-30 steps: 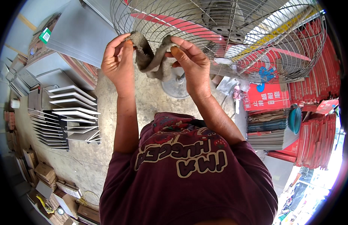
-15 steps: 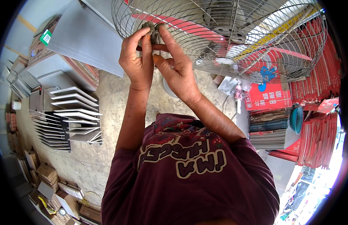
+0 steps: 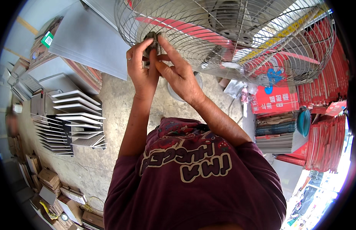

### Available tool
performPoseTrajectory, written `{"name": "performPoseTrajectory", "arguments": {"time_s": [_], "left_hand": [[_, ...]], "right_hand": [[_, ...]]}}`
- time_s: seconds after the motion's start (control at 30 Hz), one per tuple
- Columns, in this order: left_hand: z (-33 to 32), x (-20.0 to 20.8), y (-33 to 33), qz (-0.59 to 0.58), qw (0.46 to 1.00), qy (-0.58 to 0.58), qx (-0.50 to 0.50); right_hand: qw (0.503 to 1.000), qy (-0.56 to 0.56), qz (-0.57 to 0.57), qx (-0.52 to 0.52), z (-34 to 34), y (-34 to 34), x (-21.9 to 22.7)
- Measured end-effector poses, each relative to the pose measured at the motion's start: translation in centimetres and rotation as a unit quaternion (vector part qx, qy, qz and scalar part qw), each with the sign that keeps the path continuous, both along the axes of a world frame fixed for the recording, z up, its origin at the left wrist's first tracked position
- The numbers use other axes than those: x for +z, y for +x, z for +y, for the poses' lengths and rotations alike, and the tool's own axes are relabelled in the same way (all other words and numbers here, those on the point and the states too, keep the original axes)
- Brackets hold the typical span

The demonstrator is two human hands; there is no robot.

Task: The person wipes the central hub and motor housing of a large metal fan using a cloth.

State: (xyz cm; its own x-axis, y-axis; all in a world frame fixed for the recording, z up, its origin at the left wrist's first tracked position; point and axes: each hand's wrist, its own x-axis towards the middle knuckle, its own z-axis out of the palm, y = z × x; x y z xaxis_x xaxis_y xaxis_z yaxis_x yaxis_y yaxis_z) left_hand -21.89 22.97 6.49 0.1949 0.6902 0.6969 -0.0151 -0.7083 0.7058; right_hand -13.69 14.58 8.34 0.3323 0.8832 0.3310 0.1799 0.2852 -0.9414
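Note:
A small, crumpled, dirty grey-brown wad (image 3: pixel 152 40), possibly cloth, is pinched between my two hands at the left side of a large fan's wire guard (image 3: pixel 224 69). My left hand (image 3: pixel 142 74) is closed on it, the thumb and fingertips pressing its near side. From the right, my right hand (image 3: pixel 182 78) grips it too, with the index finger stretched along its edge and the thumb close to my left fingers. Behind the wires are red fan blades (image 3: pixel 185 27). Whether the wad touches the guard I cannot tell, and the fingers hide its underside.
Large grey panels (image 3: pixel 90 38) lean at the upper left. Below them stands a rack of tile-like sample boards (image 3: pixel 80 115). Red flat cartons (image 3: pixel 323 142) and a teal basin (image 3: pixel 303 122) are stacked on the right. A round pale base (image 3: pixel 185 90) rests on the concrete floor.
Both hands and the wad have come slightly toward me. My fingers have shifted on the wad, and the left and right fingers are closer together.

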Motion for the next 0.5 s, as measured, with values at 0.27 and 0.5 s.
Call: {"name": "performPoseTrajectory", "arguments": {"time_s": [0.27, 0.5], "left_hand": [[-0.6, 2.6, -0.5, -0.004, 0.996, 0.088, -0.015], [-0.4, -0.5, -0.5, -0.009, 1.000, -0.020, -0.017]], "right_hand": [[0.990, 0.058, -0.101, -0.080, -0.9, -0.6, 1.9], [0.997, 0.004, -0.060, -0.054, -0.4, -0.5, 0.8]]}}
